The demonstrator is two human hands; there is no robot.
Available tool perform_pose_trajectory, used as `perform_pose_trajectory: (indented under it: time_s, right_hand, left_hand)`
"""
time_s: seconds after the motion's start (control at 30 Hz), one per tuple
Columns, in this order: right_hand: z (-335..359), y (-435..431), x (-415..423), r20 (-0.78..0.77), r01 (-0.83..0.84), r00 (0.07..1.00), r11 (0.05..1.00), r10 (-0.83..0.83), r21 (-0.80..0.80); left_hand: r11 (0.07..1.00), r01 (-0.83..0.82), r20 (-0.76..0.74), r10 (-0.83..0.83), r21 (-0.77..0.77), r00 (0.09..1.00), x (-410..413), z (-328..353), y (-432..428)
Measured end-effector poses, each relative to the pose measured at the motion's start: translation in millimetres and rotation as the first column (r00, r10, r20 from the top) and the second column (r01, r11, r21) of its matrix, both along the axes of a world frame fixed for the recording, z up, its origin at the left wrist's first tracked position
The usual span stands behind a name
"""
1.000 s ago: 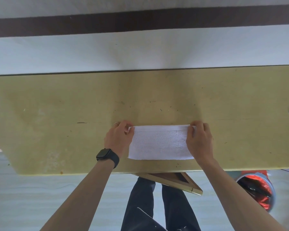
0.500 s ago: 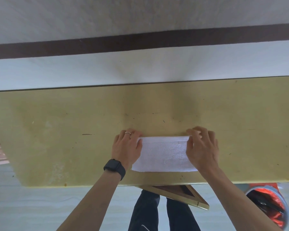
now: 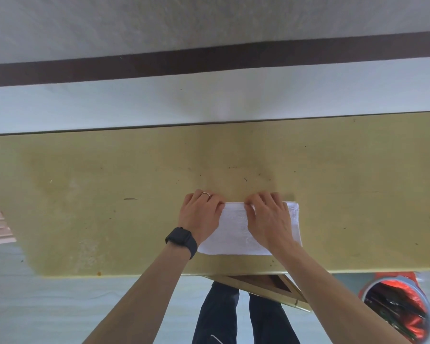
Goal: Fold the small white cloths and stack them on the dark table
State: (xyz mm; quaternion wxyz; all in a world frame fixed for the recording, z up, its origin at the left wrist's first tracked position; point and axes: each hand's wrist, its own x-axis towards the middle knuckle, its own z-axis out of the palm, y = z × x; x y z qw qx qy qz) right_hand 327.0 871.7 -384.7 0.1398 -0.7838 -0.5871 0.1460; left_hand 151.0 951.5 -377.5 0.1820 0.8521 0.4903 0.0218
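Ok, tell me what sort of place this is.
Probably a plain indoor workroom: a scuffed yellowish table, a pale wall with a dark band behind it, and a red-lined bin nearby.

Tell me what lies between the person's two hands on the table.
In the head view, only a strip of the white cloth shows between the left hand and the right hand; both hands touch it.

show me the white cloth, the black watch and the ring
white cloth [image 3: 233, 234], head view, bare middle of its top layer
black watch [image 3: 180, 237], head view, its face, on the left wrist
ring [image 3: 205, 194], head view, top of the band
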Motion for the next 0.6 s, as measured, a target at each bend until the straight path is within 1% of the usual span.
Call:
perform_pose_trajectory:
  time_s: [0.1,0.2,0.37,0.43,0.5,0.53,0.6]
  right_hand:
    - [3.6,5.4,-5.1,0.018,0.030,0.999,0.999,-0.030,-0.042]
    - [3.5,8.2,-6.2,0.062,0.027,0.998,0.998,-0.023,-0.064]
    - [3.8,7.2,-5.7,0.120,0.013,0.993,1.000,-0.011,-0.016]
    - [10.5,-1.1,-4.6,0.087,0.094,0.992,0.995,-0.096,0.024]
    - [20.6,-18.1,-5.5,0.030,0.219,0.975,0.976,-0.219,0.011]
    - [24.8,-29.7,-7.5,0.016,0.266,0.964,0.963,-0.266,-0.034]
    - [30.4,-53.2,-14.0,0.038,0.324,0.946,0.930,-0.323,-0.171]
  left_hand:
    - [1.000,0.017,-0.017,-0.017,-0.009,1.000,2.0,1.2,3.0]
    - [0.999,0.041,-0.033,-0.042,-0.016,0.999,4.0,0.7,6.6]
    - [0.997,0.073,-0.067,-0.072,0.002,0.995,3.7,0.2,9.7]
    - [0.999,0.053,-0.067,-0.053,0.000,0.996,2.2,2.2,7.7]
    - [1.000,0.011,-0.066,-0.012,-0.009,0.998,-0.3,4.2,5.2]
    - [1.000,-0.010,-0.076,0.008,-0.019,0.997,-2.0,5.1,4.0]
    - [0.998,-0.043,-0.105,0.038,-0.043,0.994,-5.7,6.0,1.3]
